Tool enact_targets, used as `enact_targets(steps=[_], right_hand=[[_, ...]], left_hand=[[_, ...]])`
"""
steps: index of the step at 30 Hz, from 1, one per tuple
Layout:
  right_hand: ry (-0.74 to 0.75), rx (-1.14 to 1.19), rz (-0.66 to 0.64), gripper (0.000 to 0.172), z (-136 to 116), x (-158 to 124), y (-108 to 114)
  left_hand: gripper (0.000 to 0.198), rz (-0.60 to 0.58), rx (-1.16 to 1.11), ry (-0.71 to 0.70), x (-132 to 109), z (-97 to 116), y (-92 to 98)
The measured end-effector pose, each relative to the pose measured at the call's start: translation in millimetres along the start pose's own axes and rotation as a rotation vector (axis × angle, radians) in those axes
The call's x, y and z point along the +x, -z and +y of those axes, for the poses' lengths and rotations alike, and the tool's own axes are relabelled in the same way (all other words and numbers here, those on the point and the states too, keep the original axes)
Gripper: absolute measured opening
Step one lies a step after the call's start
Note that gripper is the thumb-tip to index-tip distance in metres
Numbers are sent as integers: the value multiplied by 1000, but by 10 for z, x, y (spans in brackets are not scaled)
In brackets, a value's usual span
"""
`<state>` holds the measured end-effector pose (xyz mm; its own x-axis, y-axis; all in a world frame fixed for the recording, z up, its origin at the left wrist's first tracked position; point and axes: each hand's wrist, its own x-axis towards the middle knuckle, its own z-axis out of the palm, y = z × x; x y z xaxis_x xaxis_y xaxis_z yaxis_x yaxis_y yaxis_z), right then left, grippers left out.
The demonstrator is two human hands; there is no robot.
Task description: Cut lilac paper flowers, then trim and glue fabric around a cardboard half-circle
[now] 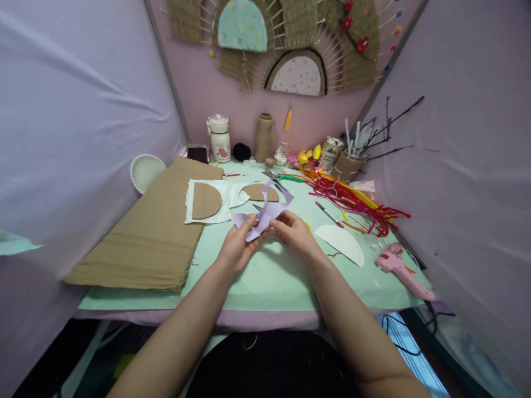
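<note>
Above the middle of the table, a cut piece of thin purple sheet [271,210] is held between my two hands. My left hand [241,243] pinches its lower left part, and my right hand [293,232] grips its right side. Just behind the sheet lies a brown cardboard half circle [259,192], partly covered by it. Left of that, another cardboard half circle [206,200] rests on white cloth [228,193] with cut edges. A dark pointed tip, perhaps of scissors, shows beside the sheet. A white half circle [341,243] lies right of my right hand.
A large cardboard sheet [149,237] covers the table's left side. Coloured pipe cleaners [352,202], a pen [329,214] and a pink glue gun [402,271] lie right. Green-handled pliers [290,178], a bottle [219,138], twine [263,138] and a stick-filled pot [347,166] stand or lie behind.
</note>
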<state>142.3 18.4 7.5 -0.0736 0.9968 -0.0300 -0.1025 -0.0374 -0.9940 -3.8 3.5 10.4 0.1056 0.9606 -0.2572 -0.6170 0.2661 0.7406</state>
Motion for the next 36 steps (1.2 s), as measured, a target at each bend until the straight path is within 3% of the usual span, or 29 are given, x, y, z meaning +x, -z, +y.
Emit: enact_targets(steps=[3,6,8,13,17,25,29,36], right_hand=[[53,-102,93,20,38,21,33],[100,-174,138,17,38,25,71],[102,-204,98,14,25,6,75],[62,-172,-13,14,-13,-47,49],[27,-76,-19,20,-25,-31,74],[-38,85,-61,11,-107,-39,76],[-40,74,-69,10,-128,-46,79],[21,-41,-3,21,-87,-44,83]], left_hand=[[27,-79,87,-15,-10,-11,6],[38,26,360,-307,0,5,41],[43,86,552,-443,14,17,69],[23,57,589,-280,62,5,123],[19,37,488,-209,69,-2,110],[15,-59,288,-135,36,74,62],[14,-57,302,-172,13,54,54],[26,-64,559,-392,-34,3,45]])
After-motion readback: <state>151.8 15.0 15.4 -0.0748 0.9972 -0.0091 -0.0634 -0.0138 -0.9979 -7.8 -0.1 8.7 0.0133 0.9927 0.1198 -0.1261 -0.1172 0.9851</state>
